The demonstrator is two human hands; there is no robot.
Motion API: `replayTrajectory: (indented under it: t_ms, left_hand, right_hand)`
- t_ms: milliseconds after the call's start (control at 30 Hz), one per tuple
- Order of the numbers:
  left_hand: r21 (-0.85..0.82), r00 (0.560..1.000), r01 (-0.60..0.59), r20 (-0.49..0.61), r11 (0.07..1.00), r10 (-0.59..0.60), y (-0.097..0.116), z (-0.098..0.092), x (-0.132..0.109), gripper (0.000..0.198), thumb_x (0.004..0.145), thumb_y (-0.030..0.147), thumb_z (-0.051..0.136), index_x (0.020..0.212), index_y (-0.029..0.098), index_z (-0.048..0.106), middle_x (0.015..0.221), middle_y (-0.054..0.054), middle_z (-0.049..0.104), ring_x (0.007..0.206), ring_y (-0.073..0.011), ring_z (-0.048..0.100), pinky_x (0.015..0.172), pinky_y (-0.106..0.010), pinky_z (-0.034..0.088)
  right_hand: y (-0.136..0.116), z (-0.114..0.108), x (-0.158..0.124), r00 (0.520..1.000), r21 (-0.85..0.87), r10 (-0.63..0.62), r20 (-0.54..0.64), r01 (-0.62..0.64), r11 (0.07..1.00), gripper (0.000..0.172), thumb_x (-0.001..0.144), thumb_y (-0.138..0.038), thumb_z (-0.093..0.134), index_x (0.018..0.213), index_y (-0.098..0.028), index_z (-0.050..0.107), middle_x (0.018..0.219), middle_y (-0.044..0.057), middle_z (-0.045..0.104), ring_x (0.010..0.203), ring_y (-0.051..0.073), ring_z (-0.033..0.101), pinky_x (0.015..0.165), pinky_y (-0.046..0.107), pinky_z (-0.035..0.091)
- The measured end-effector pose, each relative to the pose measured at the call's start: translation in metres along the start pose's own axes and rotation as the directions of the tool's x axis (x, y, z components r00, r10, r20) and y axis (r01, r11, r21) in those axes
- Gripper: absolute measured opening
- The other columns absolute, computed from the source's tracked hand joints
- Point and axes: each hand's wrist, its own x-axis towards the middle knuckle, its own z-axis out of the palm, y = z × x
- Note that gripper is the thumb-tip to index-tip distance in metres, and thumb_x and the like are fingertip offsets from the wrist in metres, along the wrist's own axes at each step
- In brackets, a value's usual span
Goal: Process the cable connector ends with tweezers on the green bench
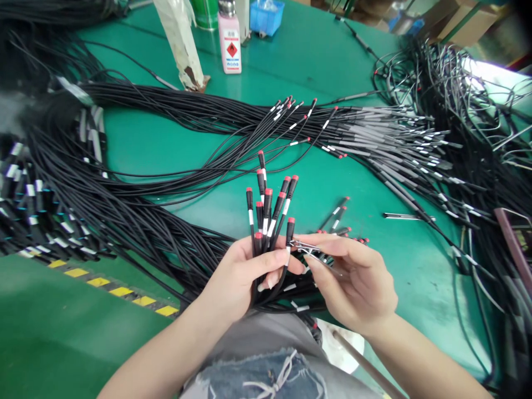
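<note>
My left hand [241,277] is closed around a bunch of black cables with red-tipped connectors [268,208] that stand upright above my fingers. My right hand [353,280] pinches a small metal tool [305,247], like tweezers, whose tip touches the red-tipped connector at the right of the bunch. Both hands hover over the near edge of the green table [174,144]. More red-tipped cable ends [338,213] lie on the table just behind my right hand.
Large bundles of black cables [124,210] spread across the table from left to right, with a tangled heap [469,138] at the right. A pink bottle [230,41], a blue bin [266,16] and a wrapped post [180,44] stand at the back. Another metal tool [405,216] lies at the right.
</note>
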Motion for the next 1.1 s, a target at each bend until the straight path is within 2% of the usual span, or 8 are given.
replayTrajectory:
  t_ms: [200,433,600,733,833,933,1000,1100]
  left_hand:
    - [0.0,0.997,0.032,-0.068,0.999,-0.032,0.002,0.001,0.001,0.024,0.061,0.028,0.085,0.067,0.014,0.067,0.05,0.002,0.058,0.043,-0.0057,0.044,0.041,-0.017,0.026]
    - [0.0,0.999,-0.006,-0.036,1.0,0.006,-0.003,0.0,0.001,0.023,0.066,0.027,0.084,0.07,0.015,0.065,0.048,0.006,0.05,0.043,-0.0055,0.043,0.041,-0.017,0.027]
    - [-0.007,0.999,-0.024,-0.024,1.0,0.024,-0.004,0.0,0.001,0.02,0.069,0.025,0.082,0.072,0.015,0.065,0.049,0.006,0.049,0.044,-0.0053,0.043,0.042,-0.016,0.028]
    - [-0.01,1.0,0.001,-0.027,1.0,-0.001,-0.004,0.0,0.002,0.021,0.068,0.025,0.083,0.076,0.015,0.066,0.052,0.005,0.055,0.043,-0.0048,0.043,0.042,-0.017,0.027]
    - [-0.009,0.999,0.018,-0.031,1.0,-0.018,-0.004,-0.001,0.002,0.022,0.067,0.025,0.083,0.077,0.015,0.067,0.056,0.002,0.06,0.044,-0.0044,0.043,0.042,-0.016,0.027]
    - [0.005,1.0,0.0,-0.029,1.0,0.0,-0.007,-0.002,0.002,0.021,0.07,0.027,0.082,0.083,0.016,0.07,0.053,0.005,0.054,0.046,-0.005,0.042,0.044,-0.017,0.027]
    - [0.02,1.0,-0.025,-0.005,0.999,0.025,-0.009,-0.002,0.002,0.022,0.074,0.029,0.08,0.09,0.017,0.072,0.054,0.006,0.049,0.048,-0.005,0.041,0.045,-0.017,0.028]
    - [0.017,0.996,-0.06,0.061,0.998,0.059,-0.013,-0.004,0.002,0.023,0.08,0.036,0.075,0.091,0.016,0.073,0.065,0.002,0.054,0.05,-0.0048,0.04,0.045,-0.018,0.028]
  right_hand:
    - [-0.002,0.003,0.0,0.999,0.183,0.04,-0.034,-0.033,0.983,0.056,0.08,0.009,0.059,0.126,-0.021,0.047,0.117,0.01,0.068,0.109,0.019,0.068,0.089,0.035,0.063]
    - [-0.002,0.004,0.001,0.999,0.095,-0.028,-0.024,0.03,0.995,0.055,0.076,0.008,0.064,0.122,-0.019,0.052,0.115,0.011,0.071,0.106,0.02,0.071,0.092,0.032,0.061]
    - [-0.001,0.005,0.002,0.999,0.022,-0.029,-0.026,0.03,0.999,0.048,0.077,0.005,0.064,0.118,-0.02,0.054,0.112,0.011,0.073,0.104,0.021,0.072,0.086,0.031,0.063]
    - [0.0,0.004,0.002,0.999,-0.022,-0.051,0.0,0.051,0.998,0.044,0.08,0.003,0.062,0.116,-0.021,0.053,0.109,0.01,0.074,0.099,0.021,0.073,0.078,0.029,0.065]
    - [-0.001,0.002,0.002,0.997,-0.051,-0.069,0.023,0.07,0.996,0.044,0.081,0.003,0.06,0.118,-0.021,0.052,0.108,0.009,0.074,0.097,0.02,0.073,0.077,0.028,0.065]
    - [-0.001,0.0,0.003,1.0,0.015,-0.004,-0.003,0.004,1.0,0.047,0.083,0.001,0.06,0.123,-0.022,0.051,0.11,0.009,0.072,0.1,0.02,0.072,0.081,0.032,0.063]
    - [-0.001,-0.002,0.006,0.997,0.069,0.039,-0.073,-0.034,0.997,0.048,0.086,-0.004,0.059,0.129,-0.023,0.049,0.103,0.006,0.07,0.096,0.02,0.071,0.08,0.036,0.062]
    - [-0.001,-0.008,0.013,0.985,-0.033,0.122,-0.122,-0.126,0.991,0.026,0.093,-0.012,0.053,0.114,-0.024,0.062,0.09,0.003,0.065,0.084,0.018,0.064,0.076,0.035,0.054]
